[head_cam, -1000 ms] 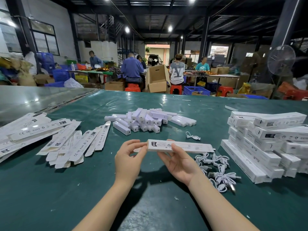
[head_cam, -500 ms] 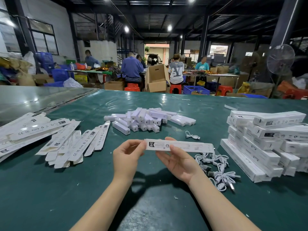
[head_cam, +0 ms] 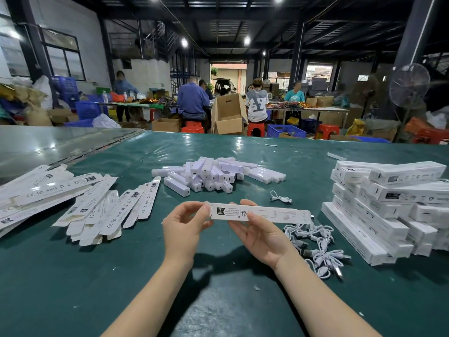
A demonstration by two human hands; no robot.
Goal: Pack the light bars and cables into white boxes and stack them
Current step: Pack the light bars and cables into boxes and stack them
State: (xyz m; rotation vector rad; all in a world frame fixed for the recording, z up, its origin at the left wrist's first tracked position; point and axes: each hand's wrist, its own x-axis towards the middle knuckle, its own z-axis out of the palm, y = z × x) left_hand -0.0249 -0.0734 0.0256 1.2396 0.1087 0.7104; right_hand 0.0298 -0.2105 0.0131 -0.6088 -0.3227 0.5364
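Flat boxes (head_cam: pixel 92 210) spread on the counter (head_cam: pixel 73 276), long white box (head_cam: pixel 274 214) held above it, its end pinched by the left hand (head_cam: pixel 185 226), its middle gripped by the right hand (head_cam: pixel 263 235), cables (head_cam: pixel 320 249) heaped beside, packed boxes (head_cam: pixel 379 215) stacked at right

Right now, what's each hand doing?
Left hand: pinches the left end of the long white cardboard box.
Right hand: holds the same box from beneath.

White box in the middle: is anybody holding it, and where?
Yes. The left hand pinches the white box at its left end, and the right hand grips it from below, just left of its middle.
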